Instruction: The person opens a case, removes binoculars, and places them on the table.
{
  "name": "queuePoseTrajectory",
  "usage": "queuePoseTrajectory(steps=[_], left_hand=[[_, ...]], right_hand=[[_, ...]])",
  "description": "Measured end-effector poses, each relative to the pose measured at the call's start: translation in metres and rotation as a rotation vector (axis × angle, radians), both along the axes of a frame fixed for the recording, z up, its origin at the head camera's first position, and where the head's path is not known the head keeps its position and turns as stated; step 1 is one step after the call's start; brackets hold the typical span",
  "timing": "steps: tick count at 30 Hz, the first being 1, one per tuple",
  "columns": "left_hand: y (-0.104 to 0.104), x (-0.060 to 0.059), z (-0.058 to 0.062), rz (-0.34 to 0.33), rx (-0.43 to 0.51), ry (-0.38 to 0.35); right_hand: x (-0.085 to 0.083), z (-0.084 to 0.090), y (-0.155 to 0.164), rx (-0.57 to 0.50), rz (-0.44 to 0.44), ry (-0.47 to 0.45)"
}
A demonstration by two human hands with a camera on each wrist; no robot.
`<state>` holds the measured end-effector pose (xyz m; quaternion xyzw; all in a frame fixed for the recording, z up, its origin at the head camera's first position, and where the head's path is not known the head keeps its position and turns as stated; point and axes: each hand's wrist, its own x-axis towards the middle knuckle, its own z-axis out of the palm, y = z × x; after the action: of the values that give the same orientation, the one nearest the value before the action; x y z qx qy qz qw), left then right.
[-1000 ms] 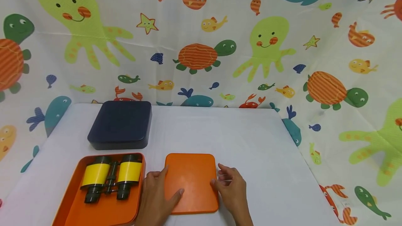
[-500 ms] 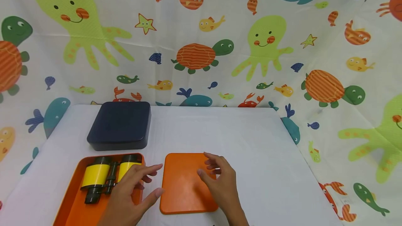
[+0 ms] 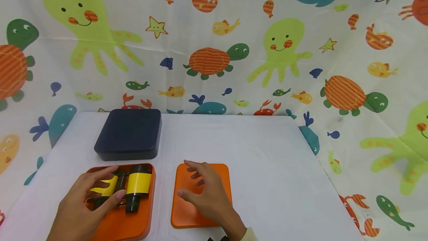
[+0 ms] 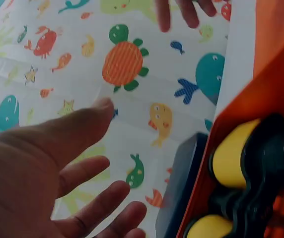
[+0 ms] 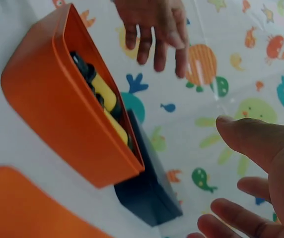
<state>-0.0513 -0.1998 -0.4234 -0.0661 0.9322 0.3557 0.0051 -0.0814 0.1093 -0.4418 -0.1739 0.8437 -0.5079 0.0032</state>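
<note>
Black binoculars with yellow bands (image 3: 137, 187) lie in an open orange box (image 3: 149, 211) at the table's front left. My left hand (image 3: 107, 185) hovers over their left barrel with fingers spread; the left wrist view shows that hand (image 4: 57, 163) open and apart from the binoculars (image 4: 246, 163). To the right of the box a flat orange lid (image 3: 219, 176) lies on the table. Over the lid's middle my right hand (image 3: 197, 185) is held with fingers loosely spread and grips nothing. The right wrist view shows the box (image 5: 57, 109), the binoculars (image 5: 102, 94) and a corner of the lid (image 5: 13, 208).
A closed dark navy box (image 3: 128, 133) stands behind the orange box. A white cloth covers the table (image 3: 254, 151). A sea-animal print curtain (image 3: 214, 47) walls off the back and both sides.
My left hand left the lid's left edge and moved left over the binoculars. My right hand shifted from the lid's right edge to above its middle.
</note>
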Motion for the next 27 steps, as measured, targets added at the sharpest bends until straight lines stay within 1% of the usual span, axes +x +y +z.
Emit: queuePoseTrajectory(steps=[2,6,9,11,14,17,20,23,27], left_hand=[[-0.013,-0.004,-0.006,-0.011,-0.017,-0.040],[-0.034,-0.010,-0.014,-0.064,-0.041,-0.111],[-0.045,-0.014,-0.018,-0.102,-0.054,-0.139],[-0.051,-0.017,-0.021,-0.120,-0.057,-0.142],[-0.057,-0.020,-0.024,-0.141,-0.069,-0.130],[-0.063,-0.023,-0.027,-0.161,-0.079,-0.094],[-0.068,-0.026,-0.033,-0.188,-0.099,-0.047],[-0.072,-0.029,-0.039,-0.219,-0.130,-0.005],[-0.073,-0.031,-0.044,-0.245,-0.175,0.029]], right_hand=[[-0.002,0.003,-0.012,0.013,0.022,-0.004],[-0.005,0.009,-0.036,0.050,0.069,-0.015],[-0.006,0.010,-0.051,0.082,0.096,-0.003],[-0.007,0.010,-0.059,0.100,0.111,0.006],[-0.009,0.007,-0.071,0.132,0.126,0.017],[-0.011,0.000,-0.081,0.165,0.137,0.037],[-0.013,-0.008,-0.092,0.226,0.131,0.069],[-0.016,-0.018,-0.102,0.301,0.135,0.131],[-0.020,-0.029,-0.113,0.361,0.159,0.206]])
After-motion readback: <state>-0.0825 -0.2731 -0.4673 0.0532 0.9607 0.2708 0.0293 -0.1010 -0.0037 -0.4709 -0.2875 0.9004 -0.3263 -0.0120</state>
